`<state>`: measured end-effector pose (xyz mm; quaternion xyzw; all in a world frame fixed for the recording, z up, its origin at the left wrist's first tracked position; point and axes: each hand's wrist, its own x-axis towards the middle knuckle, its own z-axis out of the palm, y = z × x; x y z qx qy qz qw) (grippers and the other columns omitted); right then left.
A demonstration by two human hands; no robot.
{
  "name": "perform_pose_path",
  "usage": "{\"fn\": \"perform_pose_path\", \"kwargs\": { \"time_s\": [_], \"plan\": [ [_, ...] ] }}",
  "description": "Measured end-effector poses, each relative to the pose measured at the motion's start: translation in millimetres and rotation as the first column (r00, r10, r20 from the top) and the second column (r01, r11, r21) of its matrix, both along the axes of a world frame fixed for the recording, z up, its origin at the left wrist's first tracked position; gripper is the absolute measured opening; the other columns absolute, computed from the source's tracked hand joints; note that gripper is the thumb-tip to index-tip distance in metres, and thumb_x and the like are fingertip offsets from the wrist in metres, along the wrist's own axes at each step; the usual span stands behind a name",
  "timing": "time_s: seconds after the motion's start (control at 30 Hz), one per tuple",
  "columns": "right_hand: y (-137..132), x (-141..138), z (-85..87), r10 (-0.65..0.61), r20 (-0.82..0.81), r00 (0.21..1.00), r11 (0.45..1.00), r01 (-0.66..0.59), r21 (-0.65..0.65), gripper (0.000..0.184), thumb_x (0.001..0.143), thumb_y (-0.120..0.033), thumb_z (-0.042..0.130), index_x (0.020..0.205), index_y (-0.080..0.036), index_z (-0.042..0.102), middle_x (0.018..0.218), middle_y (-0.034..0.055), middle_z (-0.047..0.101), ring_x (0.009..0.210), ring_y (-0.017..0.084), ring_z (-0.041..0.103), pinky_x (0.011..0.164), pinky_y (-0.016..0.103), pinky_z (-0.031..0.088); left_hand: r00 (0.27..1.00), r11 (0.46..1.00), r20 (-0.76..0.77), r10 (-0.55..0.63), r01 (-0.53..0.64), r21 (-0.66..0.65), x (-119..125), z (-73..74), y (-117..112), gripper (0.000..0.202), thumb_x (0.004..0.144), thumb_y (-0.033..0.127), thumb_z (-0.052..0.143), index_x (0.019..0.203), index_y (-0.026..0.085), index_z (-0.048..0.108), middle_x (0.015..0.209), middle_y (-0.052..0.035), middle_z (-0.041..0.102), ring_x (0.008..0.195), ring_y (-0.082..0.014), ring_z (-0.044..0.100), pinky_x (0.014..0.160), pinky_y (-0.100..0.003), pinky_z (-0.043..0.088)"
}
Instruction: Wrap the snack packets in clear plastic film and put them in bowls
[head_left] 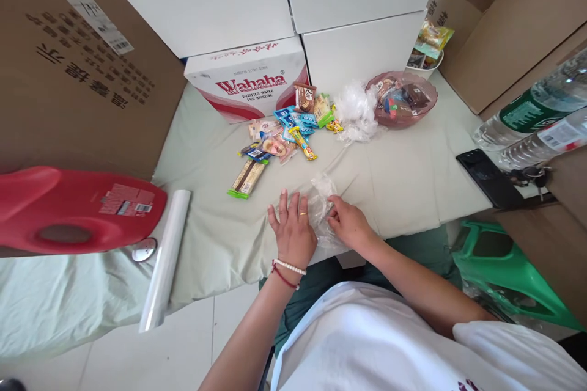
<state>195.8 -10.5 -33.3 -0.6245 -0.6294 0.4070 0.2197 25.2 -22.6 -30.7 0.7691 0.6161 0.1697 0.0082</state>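
A thin clear plastic bag lies crumpled at the table's front edge, between my two hands. My left hand rests palm down on the cloth beside it, fingers stretched and spread. On the bag's other side, my right hand has its fingers curled and pinched on the plastic. Beyond both hands is a loose pile of wrapped snacks: a long wafer bar in a green-ended wrapper, a yellow stick packet, blue packets and a brown packet.
Bunched clear plastic lies beside a pink bowl of snacks. A Wahaha carton stands behind. Left are a red jug and a plastic roll; right are a phone, keys and water bottles.
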Motion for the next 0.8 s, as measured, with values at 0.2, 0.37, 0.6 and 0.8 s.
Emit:
{"fn": "perform_pose_path", "kwargs": {
  "time_s": [0.2, 0.37, 0.6, 0.8],
  "plan": [
    [-3.5, 8.7, -14.2, -0.025, -0.214, 0.976, 0.999, 0.029, 0.019, 0.047, 0.09, -0.014, 0.058, 0.138, -0.018, 0.057, 0.093, 0.003, 0.072, 0.078, 0.018, 0.065, 0.077, 0.032, 0.051, 0.996, 0.982, 0.008, 0.092, -0.09, -0.164, 6.5, -4.5, 29.4, 0.047, 0.099, 0.034, 0.046, 0.136, 0.009, 0.062, 0.117, -0.0209, 0.071, 0.115, -0.0382, 0.062, 0.098, -0.056, 0.049],
    [-10.5, 25.0, -18.7, -0.153, -0.428, 0.891, 0.987, 0.156, -0.028, 0.034, 0.088, -0.03, 0.06, 0.12, -0.021, 0.066, 0.088, 0.0015, 0.069, 0.074, 0.017, 0.063, 0.068, 0.03, 0.052, 0.985, 0.977, 0.156, 0.076, -0.043, -0.209, 5.0, -0.7, 42.4, 0.021, 0.093, 0.034, 0.059, 0.095, 0.021, 0.075, 0.103, -0.0141, 0.069, 0.11, -0.036, 0.058, 0.093, -0.052, 0.047],
    [-23.7, 71.4, -13.5, -0.317, -0.43, 0.845, 0.948, 0.288, -0.132, 0.032, 0.082, -0.05, 0.068, 0.097, -0.021, 0.069, 0.078, 0.0001, 0.064, 0.063, 0.016, 0.057, 0.06, 0.03, 0.048, 0.663, 0.94, 0.679, 0.316, -0.123, -0.318, -14.5, -5.5, 43.4, 0.026, 0.095, 0.047, 0.05, 0.084, 0.024, 0.057, 0.071, 0.0016, 0.063, 0.067, -0.0172, 0.059, 0.071, -0.03, 0.048],
    [-9.3, 86.2, 7.9, -0.24, -0.214, 0.947, 0.97, 0.228, -0.081, 0.049, 0.097, -0.066, 0.047, 0.105, -0.023, 0.068, 0.089, 0.0054, 0.073, 0.08, 0.022, 0.068, 0.071, 0.034, 0.051, 0.635, 0.93, 0.689, 0.349, -0.142, -0.34, -1.9, -6.9, 33.7, 0.03, 0.095, 0.048, 0.051, 0.077, 0.024, 0.055, 0.057, 0.0061, 0.048, 0.057, -0.0143, 0.046, 0.061, -0.027, 0.036]
  ]
}}
